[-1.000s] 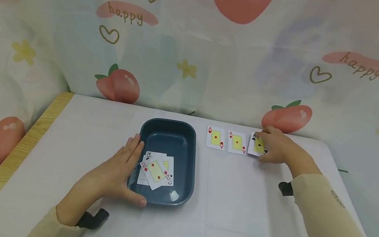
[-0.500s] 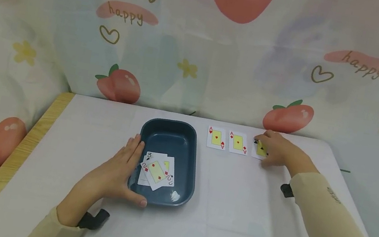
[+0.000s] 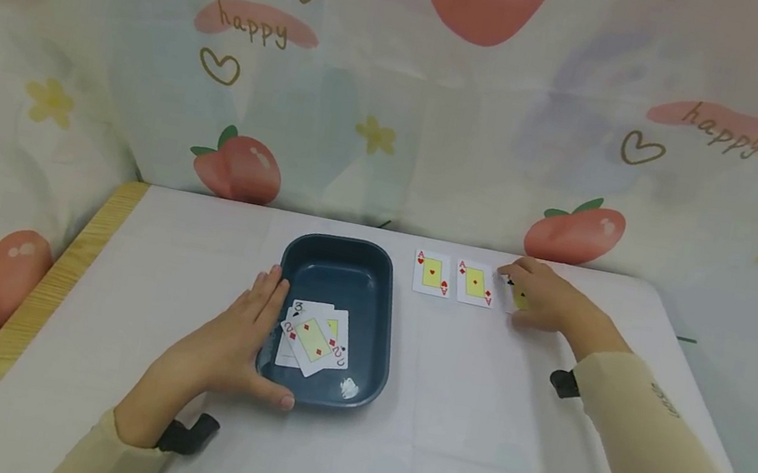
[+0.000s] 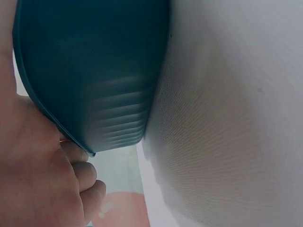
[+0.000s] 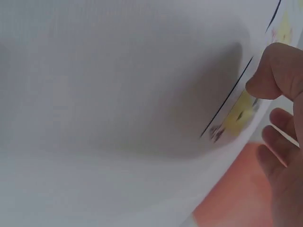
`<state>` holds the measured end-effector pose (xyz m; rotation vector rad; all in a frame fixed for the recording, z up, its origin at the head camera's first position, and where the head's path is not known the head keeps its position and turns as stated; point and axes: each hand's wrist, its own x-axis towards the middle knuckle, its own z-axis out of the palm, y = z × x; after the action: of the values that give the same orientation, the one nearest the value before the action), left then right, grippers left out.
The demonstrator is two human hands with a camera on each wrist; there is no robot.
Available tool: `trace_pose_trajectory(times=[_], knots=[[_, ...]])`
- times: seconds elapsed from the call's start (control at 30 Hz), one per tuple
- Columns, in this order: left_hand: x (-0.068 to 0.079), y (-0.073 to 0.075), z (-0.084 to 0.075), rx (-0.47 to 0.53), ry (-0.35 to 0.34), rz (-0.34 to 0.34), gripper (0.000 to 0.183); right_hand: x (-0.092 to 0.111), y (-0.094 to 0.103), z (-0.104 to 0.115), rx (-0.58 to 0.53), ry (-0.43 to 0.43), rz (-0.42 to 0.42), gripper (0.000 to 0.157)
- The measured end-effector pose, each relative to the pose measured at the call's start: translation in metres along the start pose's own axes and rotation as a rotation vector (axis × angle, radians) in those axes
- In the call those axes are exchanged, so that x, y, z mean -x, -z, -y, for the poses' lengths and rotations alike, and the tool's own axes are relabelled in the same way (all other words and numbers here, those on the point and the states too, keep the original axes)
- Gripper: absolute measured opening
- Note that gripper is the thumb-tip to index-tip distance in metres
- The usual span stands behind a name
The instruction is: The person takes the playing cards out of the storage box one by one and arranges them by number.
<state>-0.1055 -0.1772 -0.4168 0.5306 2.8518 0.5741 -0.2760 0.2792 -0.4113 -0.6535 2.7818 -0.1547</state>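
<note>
A dark blue rectangular tray (image 3: 376,253) stands on the white-covered table. Overlapping playing cards lie inside it, a two of diamonds (image 3: 312,343) on top. My left hand (image 3: 225,349) rests along the tray's left side, fingers stretched against the rim and thumb at the near corner. Right of the tray, an ace of hearts (image 3: 432,273) and an ace of diamonds (image 3: 475,283) lie face up in a row. My right hand (image 3: 547,296) touches the third card, an ace of clubs (image 5: 239,116), lying flat. Its fingers partly cover this card; the index fingertip is hidden in the right wrist view.
The white tablecloth (image 3: 462,454) spreads over the table, with a bare wooden edge (image 3: 22,317) at the left. Behind stands a printed fabric backdrop (image 3: 454,157). Black wrist straps (image 3: 189,436) show at both cuffs.
The ace of clubs slid slightly right, away from the ace of diamonds. My right hand then shifted a little left over it. The left hand and tray stay in place.
</note>
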Motion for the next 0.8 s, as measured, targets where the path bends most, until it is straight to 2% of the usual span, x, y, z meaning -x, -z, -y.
trace_pose_trajectory(times=[0.37,0.57,0.8], knots=[[0.000,-0.002,0.000,-0.010,0.010,-0.003,0.152,-0.003,0.019,0.085,0.056,0.200,-0.137,0.068],[-0.001,-0.001,0.000,-0.012,0.004,-0.009,0.152,-0.004,0.030,0.124,-0.033,0.319,-0.185,0.065],[-0.001,-0.001,0.000,-0.001,0.008,0.004,0.152,-0.003,0.027,0.165,-0.103,0.406,-0.159,0.070]])
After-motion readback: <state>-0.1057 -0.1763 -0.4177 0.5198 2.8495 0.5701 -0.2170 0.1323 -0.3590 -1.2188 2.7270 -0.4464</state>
